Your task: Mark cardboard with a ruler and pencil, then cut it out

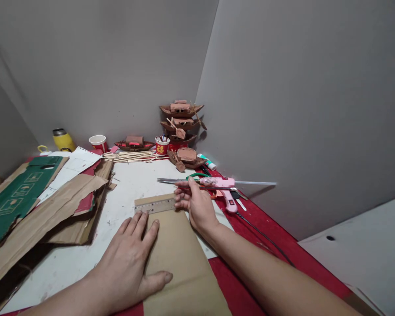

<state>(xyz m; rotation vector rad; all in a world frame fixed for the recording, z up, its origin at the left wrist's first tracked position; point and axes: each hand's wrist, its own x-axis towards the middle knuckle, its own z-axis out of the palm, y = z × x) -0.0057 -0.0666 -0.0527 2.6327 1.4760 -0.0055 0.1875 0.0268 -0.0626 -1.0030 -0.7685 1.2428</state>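
Observation:
A strip of brown cardboard (181, 250) lies lengthwise in front of me. Across its far end rests a clear ruler (158, 206). My left hand (131, 245) is spread flat over the cardboard's left side, fingertips at the ruler's near edge and thumb stretched to the right. At the ruler's right end is my right hand (197, 204), its fingers curled and its thumb pressed on a thin dark red pencil-like stick (213, 188). Just beyond that hand are scissors (169, 180) with green handles and a pink glue gun (222, 182) with a clear glue stick in its back.
Cardboard pieces (52, 215) and a green printed panel (19, 193) pile up at left. Along the wall stand a yellow bottle (63, 141), paper cups (98, 142), thin wooden sticks (131, 156) and several model boats (186, 156), some stacked. The glue gun's cord (266, 236) trails right.

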